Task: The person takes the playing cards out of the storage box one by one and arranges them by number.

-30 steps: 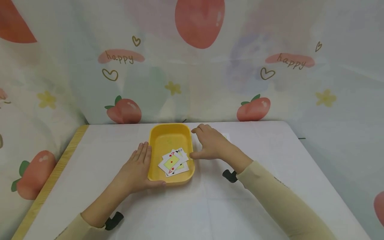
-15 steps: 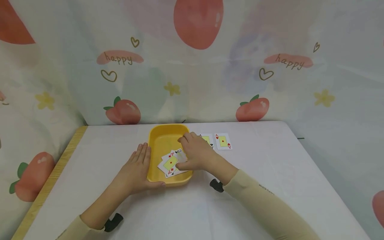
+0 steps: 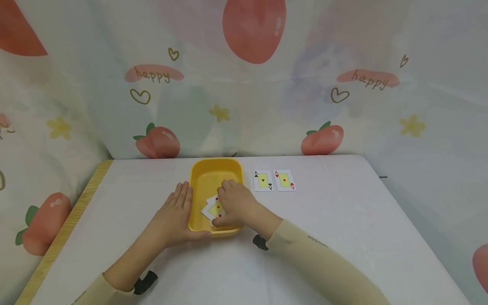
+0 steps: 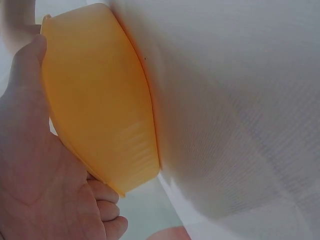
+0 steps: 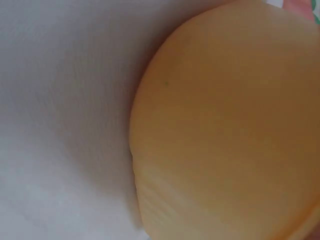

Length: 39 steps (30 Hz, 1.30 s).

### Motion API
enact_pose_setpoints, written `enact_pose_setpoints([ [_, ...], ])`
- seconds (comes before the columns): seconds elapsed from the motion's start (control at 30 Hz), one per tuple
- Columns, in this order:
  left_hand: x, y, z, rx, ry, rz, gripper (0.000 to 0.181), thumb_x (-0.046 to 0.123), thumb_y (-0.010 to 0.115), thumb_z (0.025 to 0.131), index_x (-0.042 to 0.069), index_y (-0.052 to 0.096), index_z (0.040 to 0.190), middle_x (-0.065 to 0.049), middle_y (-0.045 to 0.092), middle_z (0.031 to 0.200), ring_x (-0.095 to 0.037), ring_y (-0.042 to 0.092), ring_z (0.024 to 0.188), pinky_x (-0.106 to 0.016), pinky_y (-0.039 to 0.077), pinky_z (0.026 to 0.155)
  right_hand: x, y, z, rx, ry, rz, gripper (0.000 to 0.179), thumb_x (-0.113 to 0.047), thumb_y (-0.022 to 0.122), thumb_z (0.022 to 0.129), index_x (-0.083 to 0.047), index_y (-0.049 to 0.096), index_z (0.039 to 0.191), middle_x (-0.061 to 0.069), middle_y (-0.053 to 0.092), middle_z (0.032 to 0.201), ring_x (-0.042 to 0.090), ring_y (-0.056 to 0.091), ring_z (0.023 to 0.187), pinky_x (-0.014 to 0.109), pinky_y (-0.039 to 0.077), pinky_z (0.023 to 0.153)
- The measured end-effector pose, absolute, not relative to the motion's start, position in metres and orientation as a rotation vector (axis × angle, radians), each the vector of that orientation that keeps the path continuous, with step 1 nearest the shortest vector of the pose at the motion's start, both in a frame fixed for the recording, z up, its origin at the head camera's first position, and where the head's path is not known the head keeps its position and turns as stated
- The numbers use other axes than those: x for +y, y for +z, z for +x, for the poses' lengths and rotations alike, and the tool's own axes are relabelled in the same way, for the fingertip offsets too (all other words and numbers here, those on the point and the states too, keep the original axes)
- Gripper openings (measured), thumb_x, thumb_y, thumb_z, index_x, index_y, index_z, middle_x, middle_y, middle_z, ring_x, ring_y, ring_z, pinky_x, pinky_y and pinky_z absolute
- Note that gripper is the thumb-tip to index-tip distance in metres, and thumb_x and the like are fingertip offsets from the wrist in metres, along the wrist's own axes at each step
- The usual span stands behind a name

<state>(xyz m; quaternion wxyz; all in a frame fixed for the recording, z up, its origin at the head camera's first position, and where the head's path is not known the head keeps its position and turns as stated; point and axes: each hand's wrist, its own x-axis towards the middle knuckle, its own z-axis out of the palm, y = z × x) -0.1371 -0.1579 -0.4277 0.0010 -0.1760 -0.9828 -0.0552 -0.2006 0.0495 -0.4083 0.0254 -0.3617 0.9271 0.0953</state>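
- Wood-grain trim point(image 3: 62, 233) marks the left edge of the counter point(image 3: 324, 228), whose near edge the head view cuts off.
- The left hand point(image 3: 171, 218) lies against the tray's left side, fingers straight and together, thumb stretched wide to the near rim.
- The left wrist view adds what the head view does not: the tray's outer wall, its base on the white surface, and fingertips outside the rim. A blurred shape in that view's top left corner is hard to make out.
- The yellow tray point(image 3: 209, 178) stands between the hands, left of the middle of the counter's far edge and close to it.
- Overlapping cards point(image 3: 215, 207) lie inside, toward the tray's near end; the right hand hides part of them, so their number cannot be told.
- The right hand point(image 3: 236, 203) reaches over the tray's right rim above these cards, fingers bent downward; whether it pinches one cannot be told. The right wrist view is mostly the tray's outer wall.
- Right of the tray, near the far edge, a black ace point(image 3: 263, 181) and a red ace point(image 3: 284, 181) lie face up, side by side.
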Motion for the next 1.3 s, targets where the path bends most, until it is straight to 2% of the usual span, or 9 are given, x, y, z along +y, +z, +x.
enact_pose_setpoints([
  [0.13, -0.158, -0.429, -0.138, -3.089, -0.166, -0.552, 0.138, 0.097, 0.040, 0.069, -0.008, 0.017, 0.155, -0.027, 0.012, 0.164, -0.040, 0.011, 0.152, -0.053, 0.025, 0.120, 0.046, -0.413, -0.200, 2.819, 0.327, -1.039, 0.089, -0.077, 0.059, 0.079, -0.004, 0.058, 0.130, 0.008, 0.058, 0.121, 0.021, 0.051, 0.107, 0.032, 0.049, 0.098],
  [0.37, -0.157, -0.430, -0.138, -3.088, -0.163, -0.550, 0.135, 0.091, 0.052, 0.071, -0.009, 0.017, 0.155, -0.027, 0.012, 0.163, -0.041, 0.011, 0.152, -0.053, 0.025, 0.120, 0.041, -0.417, -0.201, 2.800, 0.385, -1.032, 0.086, -0.076, 0.059, 0.078, -0.008, 0.059, 0.129, 0.005, 0.059, 0.119, 0.020, 0.051, 0.106, 0.034, 0.049, 0.098],
  [0.67, -0.155, -0.425, -0.137, -3.077, -0.160, -0.557, 0.134, 0.089, 0.053, 0.072, -0.009, 0.017, 0.155, -0.027, 0.013, 0.163, -0.041, 0.014, 0.152, -0.054, 0.026, 0.120, 0.044, -0.415, -0.214, 2.714, 0.274, -1.128, 0.076, -0.051, 0.071, 0.078, -0.012, 0.052, 0.141, 0.003, 0.054, 0.135, 0.020, 0.048, 0.115, 0.034, 0.042, 0.109],
  [0.93, -0.155, -0.423, -0.136, -3.091, -0.184, -0.541, 0.134, 0.087, 0.057, 0.072, -0.010, 0.017, 0.155, -0.028, 0.012, 0.163, -0.042, 0.012, 0.152, -0.054, 0.025, 0.120, 0.044, -0.416, -0.221, 2.725, 0.281, -1.091, 0.093, -0.073, 0.067, 0.077, -0.009, 0.051, 0.143, 0.007, 0.054, 0.137, 0.021, 0.049, 0.119, 0.034, 0.043, 0.110],
  [1.2, -0.155, -0.426, -0.137, -3.081, -0.170, -0.552, 0.137, 0.093, 0.049, 0.070, -0.009, 0.017, 0.155, -0.028, 0.013, 0.163, -0.041, 0.013, 0.152, -0.054, 0.027, 0.119, 0.041, -0.413, -0.223, 2.691, 0.249, -1.025, 0.090, -0.065, 0.075, 0.074, -0.009, 0.053, 0.141, 0.006, 0.054, 0.134, 0.020, 0.048, 0.115, 0.035, 0.042, 0.110],
  [1.3, -0.155, -0.427, -0.137, -3.080, -0.174, -0.556, 0.136, 0.092, 0.051, 0.070, -0.010, 0.018, 0.155, -0.028, 0.013, 0.163, -0.042, 0.013, 0.152, -0.054, 0.027, 0.119, 0.039, -0.413, -0.225, 2.674, 0.173, -0.995, 0.090, -0.061, 0.081, 0.071, -0.010, 0.054, 0.140, 0.006, 0.054, 0.134, 0.020, 0.048, 0.114, 0.037, 0.041, 0.111],
])
